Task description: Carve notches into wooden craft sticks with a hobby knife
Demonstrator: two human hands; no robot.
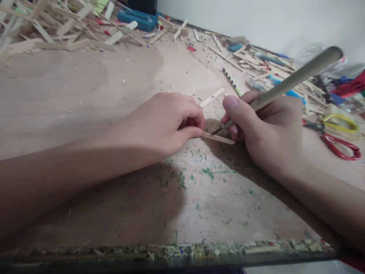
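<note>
My left hand (176,121) pinches the left end of a thin wooden stick (224,140) between thumb and fingertips, low over the table. My right hand (265,129) is closed round a long-handled tool (296,78) like a brush or carving tool, held like a pen, handle slanting up to the right. Its dark pointed tip meets the stick near my left fingertips. Just behind my hands lies a second short wooden stick (212,97), and beyond it a light strip with dark dots (231,81).
Loose wooden sticks (76,23) are piled at the back left beside a blue case (137,19). More sticks (251,61) and coloured items crowd the back right. Scissors (339,135) with yellow and red handles lie right of my right hand. Shavings line the table's front edge (142,253).
</note>
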